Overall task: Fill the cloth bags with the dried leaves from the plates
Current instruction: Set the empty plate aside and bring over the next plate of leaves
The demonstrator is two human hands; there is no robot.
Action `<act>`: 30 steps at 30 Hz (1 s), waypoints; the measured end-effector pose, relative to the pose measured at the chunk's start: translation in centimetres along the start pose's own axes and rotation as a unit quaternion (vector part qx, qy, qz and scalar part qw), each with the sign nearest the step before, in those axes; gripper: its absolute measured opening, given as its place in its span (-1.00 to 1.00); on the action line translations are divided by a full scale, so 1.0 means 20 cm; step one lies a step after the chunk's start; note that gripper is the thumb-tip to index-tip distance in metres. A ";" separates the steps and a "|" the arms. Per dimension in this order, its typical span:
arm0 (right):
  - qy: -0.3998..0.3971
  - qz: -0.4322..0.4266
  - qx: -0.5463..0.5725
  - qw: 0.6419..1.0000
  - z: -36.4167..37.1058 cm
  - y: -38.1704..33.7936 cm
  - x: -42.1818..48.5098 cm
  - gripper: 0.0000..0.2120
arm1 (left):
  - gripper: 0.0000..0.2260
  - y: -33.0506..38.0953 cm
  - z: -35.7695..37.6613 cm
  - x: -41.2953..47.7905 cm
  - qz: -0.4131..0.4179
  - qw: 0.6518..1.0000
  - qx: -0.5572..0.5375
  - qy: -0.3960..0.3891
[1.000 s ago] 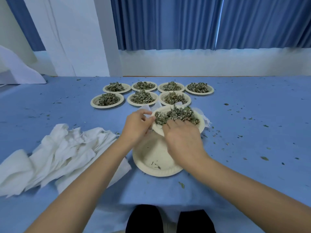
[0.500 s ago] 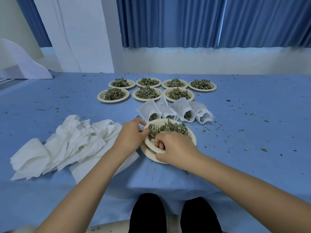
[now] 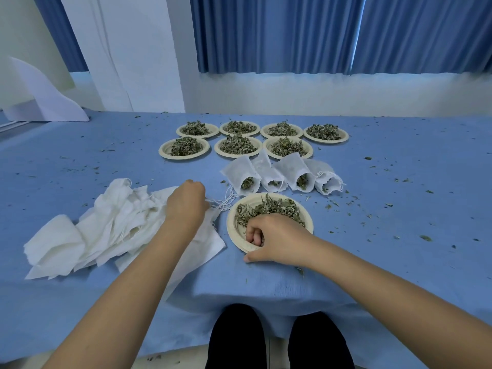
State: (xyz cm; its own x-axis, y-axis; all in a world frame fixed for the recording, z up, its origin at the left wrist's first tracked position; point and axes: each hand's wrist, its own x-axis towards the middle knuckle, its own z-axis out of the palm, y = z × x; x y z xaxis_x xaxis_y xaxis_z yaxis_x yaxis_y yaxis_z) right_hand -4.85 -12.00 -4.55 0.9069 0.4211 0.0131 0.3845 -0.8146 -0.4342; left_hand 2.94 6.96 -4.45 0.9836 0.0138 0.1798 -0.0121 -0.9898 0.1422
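My right hand grips the near plate by its near rim, fingers curled inside, thumb outside on the counter; the dried leaves lie in its far half, just beyond my knuckles; my left hand rests on the pile of empty cloth bags to the left, fingertips hidden, so I cannot tell whether it holds anything; 4 filled bags lie just behind the plate; 7 full plates sit nearer the far edge.
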 end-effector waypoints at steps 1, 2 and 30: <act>-0.004 0.001 -0.002 1.000 0.00 0.00 0.00 -0.72 | -0.83 -0.01 0.02 0.01 -0.008 1.000 0.007 -0.005; -0.008 0.001 -0.005 1.000 0.00 0.00 0.01 -0.72 | -0.76 -0.01 0.03 0.01 -0.014 1.000 0.014 -0.007; 0.163 0.078 0.694 0.697 -0.27 0.29 0.29 -0.86 | -0.93 0.33 0.05 0.12 0.399 0.818 -0.358 0.210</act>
State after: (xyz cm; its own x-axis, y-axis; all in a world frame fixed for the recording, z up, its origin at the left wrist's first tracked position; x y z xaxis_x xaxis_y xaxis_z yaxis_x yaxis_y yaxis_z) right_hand 3.64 -16.46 -2.15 0.9970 0.0733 -0.0261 -0.0549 0.4248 -0.9036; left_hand 5.38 0.24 -4.07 0.4652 -0.3990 0.7902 -0.8695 -0.3733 0.3234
